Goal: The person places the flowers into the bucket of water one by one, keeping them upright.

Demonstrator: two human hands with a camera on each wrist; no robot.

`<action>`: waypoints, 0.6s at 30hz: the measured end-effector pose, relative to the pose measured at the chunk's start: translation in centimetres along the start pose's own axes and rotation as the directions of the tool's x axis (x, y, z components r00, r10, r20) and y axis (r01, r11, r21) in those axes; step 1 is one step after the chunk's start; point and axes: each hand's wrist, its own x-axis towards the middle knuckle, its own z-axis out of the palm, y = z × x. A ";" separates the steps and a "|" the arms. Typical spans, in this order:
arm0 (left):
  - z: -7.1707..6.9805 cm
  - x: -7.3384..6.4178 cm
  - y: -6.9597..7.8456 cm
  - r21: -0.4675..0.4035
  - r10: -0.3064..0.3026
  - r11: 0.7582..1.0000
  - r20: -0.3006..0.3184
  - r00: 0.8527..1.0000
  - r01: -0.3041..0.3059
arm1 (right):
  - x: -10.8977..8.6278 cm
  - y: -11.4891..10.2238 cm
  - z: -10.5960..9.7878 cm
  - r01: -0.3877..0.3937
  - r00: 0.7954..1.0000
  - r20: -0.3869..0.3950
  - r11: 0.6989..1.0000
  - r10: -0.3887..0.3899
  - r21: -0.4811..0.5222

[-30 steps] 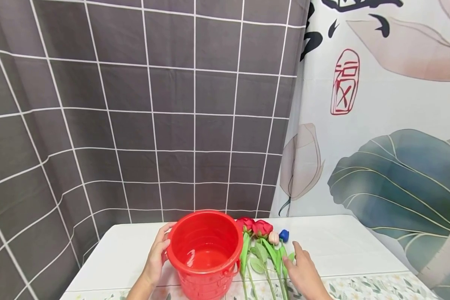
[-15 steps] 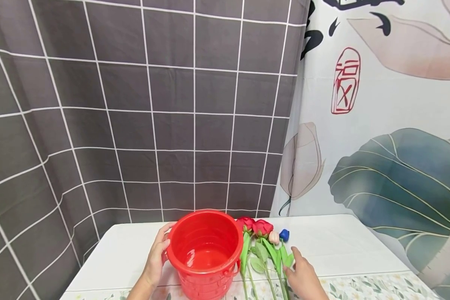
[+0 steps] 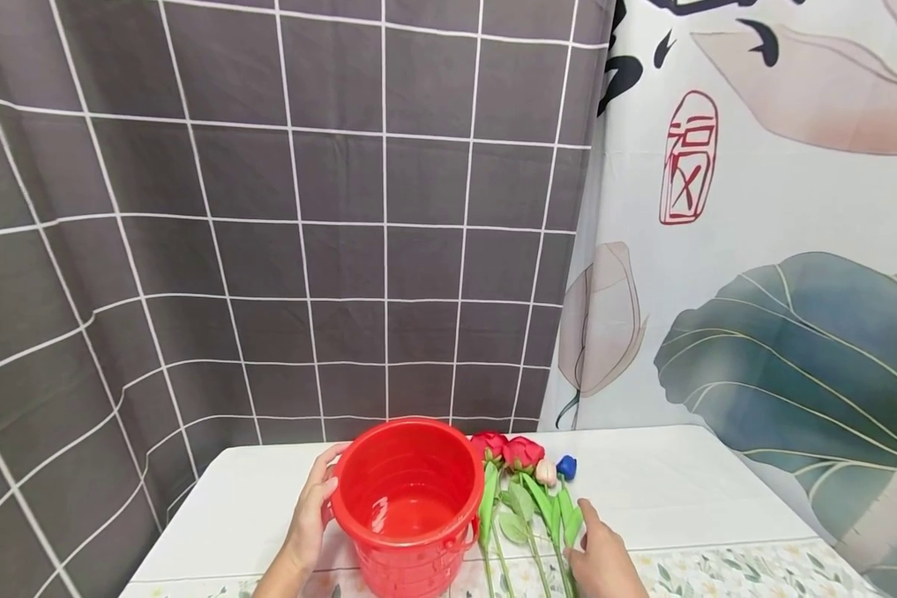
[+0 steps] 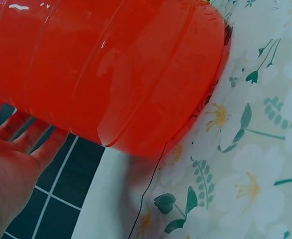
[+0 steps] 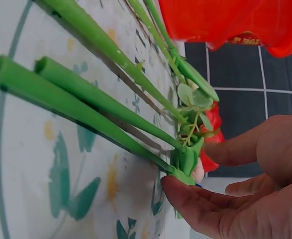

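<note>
A red plastic bucket (image 3: 411, 490) stands on the table, its inside bare. My left hand (image 3: 310, 507) rests against the bucket's left side just under the rim; in the left wrist view its fingers (image 4: 29, 132) lie fairly straight along the wall. To the right of the bucket lie artificial flowers: two red blooms (image 3: 523, 453), a pale pink tulip (image 3: 546, 473) and a blue tulip (image 3: 566, 468). My right hand (image 3: 604, 556) is low at the blue tulip's leaves, thumb and fingers apart. In the right wrist view a fingertip (image 5: 171, 185) is right at the green stem (image 5: 111, 134).
The white table (image 3: 688, 490) has a floral-patterned cloth (image 3: 732, 569) along its near part. A dark grey curtain with a white grid (image 3: 344, 266) hangs behind, and a printed pale curtain (image 3: 777, 208) hangs at the right.
My right hand has moved down and slightly left, from beside the blue tulip's head to its leaves and stem. The left hand and the bucket have stayed in place.
</note>
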 end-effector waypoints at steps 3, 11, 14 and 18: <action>0.0 0.0 0.0 0.003 0.006 1.000 -0.003 1.000 -0.006 | 0.0 -0.1 0.3 -0.031 0.999 0.024 0.999 0.031 0.009; 0.0 0.0 0.0 0.005 0.018 1.000 -0.003 1.000 -0.018 | -0.3 -0.1 0.7 -0.015 0.999 0.028 1.000 0.016 -0.016; 0.0 -0.1 0.0 0.006 0.024 1.000 -0.004 1.000 -0.024 | -0.3 0.1 0.9 -0.024 0.999 0.029 0.999 0.025 -0.033; 0.0 -0.1 0.0 0.012 0.023 1.000 -0.006 1.000 -0.023 | 0.0 0.2 1.3 -0.090 0.994 0.057 0.995 0.092 -0.046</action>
